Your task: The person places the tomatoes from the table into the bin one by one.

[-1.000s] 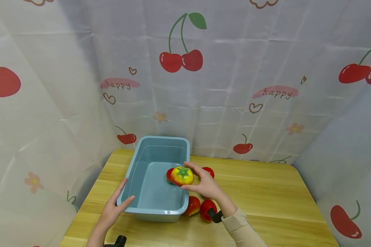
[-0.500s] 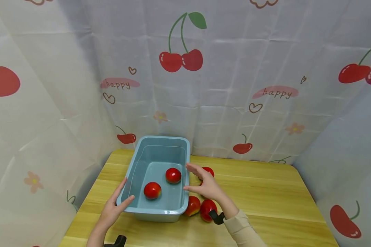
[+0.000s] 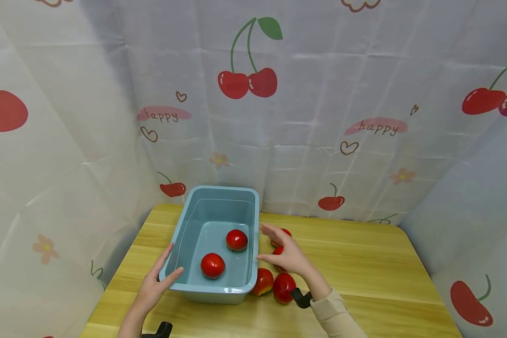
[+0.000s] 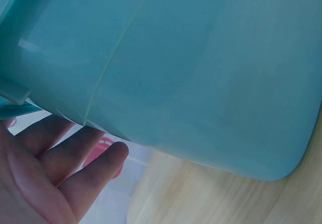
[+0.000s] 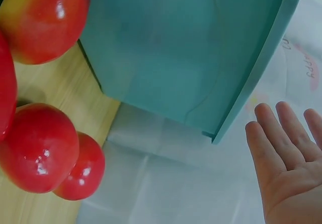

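A blue plastic bin point(image 3: 213, 277) stands at the table's left side. Two shiny red tomato-like fruits lie apart inside it, a nearer one point(image 3: 213, 265) and a farther one point(image 3: 236, 240). At the bin's near left corner my left hand point(image 3: 151, 287) holds the rim, thumb over the edge; its fingers point(image 4: 95, 176) touch the outer wall in the left wrist view. Holding nothing, my right hand point(image 3: 289, 253) hovers just outside the right rim, fingers extended and thumb apart. Beneath and beside it sit several similar fruits point(image 3: 284, 288), some partly hidden by the hand.
The wooden table point(image 3: 355, 267) extends to the right of the fruits. A white curtain point(image 3: 295, 141) printed with cherries closes off the back and sides. In the right wrist view, red-and-yellow fruits point(image 5: 40, 146) crowd beside the bin's outer wall.
My right hand has let go of the yellow-and-red fruit, which dropped into the bin and rolled slightly nearer. That hand has drawn back right over the rim. The left hand stays put.
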`<move>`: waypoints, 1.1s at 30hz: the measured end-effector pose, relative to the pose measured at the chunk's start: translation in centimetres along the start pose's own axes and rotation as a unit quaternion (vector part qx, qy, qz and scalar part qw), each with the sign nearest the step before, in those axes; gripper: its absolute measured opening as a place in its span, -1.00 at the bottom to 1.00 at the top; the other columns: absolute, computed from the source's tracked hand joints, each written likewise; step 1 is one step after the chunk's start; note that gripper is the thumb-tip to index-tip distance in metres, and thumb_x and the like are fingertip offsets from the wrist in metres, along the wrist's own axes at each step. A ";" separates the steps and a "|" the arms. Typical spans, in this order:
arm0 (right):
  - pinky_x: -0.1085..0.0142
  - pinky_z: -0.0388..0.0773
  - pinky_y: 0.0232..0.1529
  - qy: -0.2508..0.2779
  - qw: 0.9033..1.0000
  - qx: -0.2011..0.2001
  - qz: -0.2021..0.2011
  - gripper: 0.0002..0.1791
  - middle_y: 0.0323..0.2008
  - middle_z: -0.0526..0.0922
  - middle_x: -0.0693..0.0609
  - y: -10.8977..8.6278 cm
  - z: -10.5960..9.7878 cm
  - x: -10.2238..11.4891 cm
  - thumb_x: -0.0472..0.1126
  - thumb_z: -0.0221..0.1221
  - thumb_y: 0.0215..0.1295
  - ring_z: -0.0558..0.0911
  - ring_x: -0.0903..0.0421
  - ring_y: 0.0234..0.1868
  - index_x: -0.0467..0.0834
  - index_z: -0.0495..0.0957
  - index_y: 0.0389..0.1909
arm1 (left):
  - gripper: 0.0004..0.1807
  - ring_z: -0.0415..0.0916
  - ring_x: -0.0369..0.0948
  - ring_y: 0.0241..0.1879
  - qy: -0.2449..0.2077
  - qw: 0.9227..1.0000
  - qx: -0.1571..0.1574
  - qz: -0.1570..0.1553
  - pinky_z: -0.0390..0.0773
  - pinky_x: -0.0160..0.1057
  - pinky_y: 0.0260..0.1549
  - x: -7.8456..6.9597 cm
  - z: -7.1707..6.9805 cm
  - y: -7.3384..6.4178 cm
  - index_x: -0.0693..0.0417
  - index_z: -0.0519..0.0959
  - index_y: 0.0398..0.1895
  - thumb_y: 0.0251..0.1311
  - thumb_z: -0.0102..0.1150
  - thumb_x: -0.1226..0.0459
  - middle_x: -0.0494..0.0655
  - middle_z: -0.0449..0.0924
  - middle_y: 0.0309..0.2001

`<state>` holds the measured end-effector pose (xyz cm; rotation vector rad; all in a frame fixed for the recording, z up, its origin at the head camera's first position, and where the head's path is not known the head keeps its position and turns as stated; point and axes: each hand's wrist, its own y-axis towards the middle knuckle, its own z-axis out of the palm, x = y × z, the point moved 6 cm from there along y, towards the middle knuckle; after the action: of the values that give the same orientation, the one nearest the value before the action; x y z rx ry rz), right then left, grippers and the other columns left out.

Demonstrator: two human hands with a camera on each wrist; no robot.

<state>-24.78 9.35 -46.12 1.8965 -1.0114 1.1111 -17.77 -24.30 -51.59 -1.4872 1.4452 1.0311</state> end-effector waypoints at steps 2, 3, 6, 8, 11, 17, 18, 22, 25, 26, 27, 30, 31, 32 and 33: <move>0.00 0.25 0.23 -0.007 1.000 -0.003 0.009 -0.12 0.28 0.36 -0.05 -0.2 -0.2 -0.1 -0.18 0.41 0.01 0.34 0.00 0.28 -0.10 0.21 0.37 | -0.21 -0.05 0.22 0.36 0.002 1.000 0.000 0.001 0.29 0.25 0.08 0.0 0.0 0.0 -0.34 0.02 0.46 0.23 0.18 0.06 0.02 -0.10 0.46; 0.03 0.26 0.23 -0.012 1.000 -0.004 0.012 -0.12 0.29 0.36 -0.04 -0.2 -0.2 -0.2 -0.16 0.41 0.01 0.34 0.02 0.28 -0.07 0.21 0.37 | -0.21 -0.05 0.22 0.36 0.002 1.000 0.000 0.001 0.28 0.25 0.08 0.0 0.0 0.0 -0.34 0.02 0.46 0.23 0.18 0.06 0.02 -0.10 0.46; 0.08 0.28 0.23 -0.021 0.999 -0.005 0.023 -0.14 0.29 0.35 0.00 -0.4 -0.4 -0.5 -0.13 0.41 0.01 0.34 0.07 0.29 0.01 0.22 0.36 | -0.21 -0.06 0.22 0.36 0.003 1.000 -0.001 0.002 0.28 0.25 0.09 -0.1 0.0 0.0 -0.33 0.02 0.46 0.23 0.18 0.06 0.02 -0.10 0.46; 0.09 0.29 0.22 -0.021 0.999 -0.007 0.028 -0.15 0.29 0.35 0.02 -0.6 -0.5 -0.6 -0.12 0.40 0.02 0.34 0.08 0.29 0.06 0.23 0.35 | -0.22 -0.05 0.22 0.35 0.002 1.000 -0.001 0.001 0.28 0.24 0.09 -0.1 0.0 0.0 -0.34 0.03 0.46 0.23 0.18 0.06 0.01 -0.10 0.46; 0.08 0.30 0.22 -0.019 0.999 -0.014 0.032 -0.16 0.28 0.36 0.03 -0.8 -0.6 -0.8 -0.10 0.41 0.01 0.34 0.06 0.28 0.06 0.24 0.35 | -0.22 -0.04 0.23 0.35 0.002 1.000 -0.002 0.000 0.29 0.24 0.08 -0.1 0.0 0.0 -0.34 0.03 0.46 0.23 0.18 0.06 0.02 -0.09 0.46; 0.09 0.29 0.22 0.002 0.999 -0.030 0.029 -0.14 0.27 0.37 -0.03 -1.2 -1.0 -1.5 -0.08 0.42 -0.01 0.36 0.04 0.27 0.01 0.25 0.34 | -0.21 -0.03 0.23 0.35 0.003 1.000 -0.002 -0.005 0.30 0.25 0.07 0.0 0.0 0.0 -0.35 0.03 0.46 0.22 0.18 0.05 0.04 -0.09 0.46; 0.08 0.28 0.23 0.007 0.999 -0.032 0.026 -0.15 0.27 0.37 -0.05 -1.2 -1.1 -1.7 -0.12 0.42 0.00 0.36 0.03 0.27 -0.01 0.25 0.34 | -0.21 -0.03 0.23 0.35 0.003 1.000 -0.002 -0.005 0.30 0.25 0.07 0.0 0.0 0.0 -0.34 0.03 0.46 0.22 0.18 0.05 0.04 -0.09 0.46; 0.00 0.26 0.22 0.012 0.999 -0.038 0.027 -0.17 0.27 0.37 -0.08 -1.5 -1.3 -2.2 -0.19 0.40 0.01 0.36 -0.01 0.27 -0.03 0.25 0.34 | -0.21 -0.04 0.22 0.35 0.003 1.000 -0.002 -0.006 0.30 0.25 0.07 0.0 0.0 0.0 -0.35 0.03 0.46 0.22 0.18 0.04 0.05 -0.09 0.46; -0.06 0.25 0.21 0.008 0.999 -0.042 0.032 -0.17 0.26 0.38 -0.07 -1.7 -1.5 -2.5 -0.18 0.40 0.02 0.36 -0.03 0.27 -0.02 0.26 0.33 | -0.21 -0.04 0.22 0.35 0.004 1.000 -0.002 -0.007 0.29 0.26 0.08 0.0 0.0 0.0 -0.35 0.03 0.46 0.21 0.18 0.04 0.04 -0.09 0.46; -0.08 0.25 0.21 0.007 0.998 -0.043 0.035 -0.17 0.26 0.38 -0.07 -1.8 -1.5 -2.6 -0.17 0.40 0.01 0.36 -0.04 0.26 -0.02 0.26 0.33 | -0.21 -0.04 0.22 0.35 0.005 1.000 -0.002 -0.008 0.29 0.26 0.08 0.0 0.0 0.0 -0.35 0.03 0.46 0.21 0.18 0.03 0.04 -0.09 0.46; -0.09 0.24 0.21 0.008 0.998 -0.044 0.038 -0.17 0.26 0.38 -0.06 -1.9 -1.6 -2.7 -0.15 0.41 0.01 0.36 -0.03 0.26 -0.01 0.26 0.33 | -0.21 -0.04 0.22 0.35 0.005 1.000 -0.002 -0.008 0.29 0.26 0.08 0.0 0.0 0.0 -0.35 0.03 0.46 0.22 0.18 0.04 0.05 -0.09 0.46; -0.12 0.22 0.21 0.010 0.998 -0.046 0.045 -0.17 0.26 0.39 -0.05 -2.1 -1.6 -3.0 -0.15 0.41 0.01 0.36 -0.04 0.26 -0.02 0.26 0.33 | -0.21 -0.03 0.22 0.35 0.005 1.000 -0.003 -0.008 0.30 0.25 0.07 0.0 0.0 0.0 -0.34 0.03 0.46 0.22 0.18 0.04 0.06 -0.09 0.46; -0.13 0.22 0.22 0.013 0.998 -0.046 0.049 -0.18 0.26 0.38 -0.06 -2.2 -1.6 -3.1 -0.17 0.40 0.01 0.35 -0.03 0.27 -0.01 0.27 0.33 | -0.21 -0.02 0.23 0.34 0.005 1.000 -0.003 -0.007 0.30 0.25 0.07 -0.1 0.0 0.0 -0.34 0.04 0.46 0.22 0.18 0.05 0.07 -0.09 0.46; -0.12 0.22 0.22 0.012 0.997 -0.047 0.053 -0.18 0.26 0.38 -0.04 -2.2 -1.6 -3.2 -0.17 0.40 0.01 0.35 -0.02 0.26 0.00 0.27 0.33 | -0.21 -0.02 0.23 0.34 0.005 1.000 -0.003 -0.006 0.31 0.24 0.07 -0.1 0.0 0.0 -0.34 0.04 0.46 0.22 0.18 0.05 0.07 -0.09 0.46; -0.13 0.21 0.22 0.014 0.997 -0.048 0.055 -0.18 0.26 0.38 -0.04 -2.3 -1.6 -3.2 -0.16 0.40 0.01 0.35 -0.02 0.26 -0.02 0.27 0.33 | -0.21 -0.02 0.23 0.34 0.004 1.000 -0.003 -0.006 0.31 0.24 0.07 -0.1 0.0 0.0 -0.34 0.04 0.46 0.22 0.18 0.05 0.07 -0.09 0.46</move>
<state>-24.42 12.63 -48.86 1.7639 -1.1454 1.1276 -17.76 -24.28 -51.52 -1.5034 1.4393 1.0244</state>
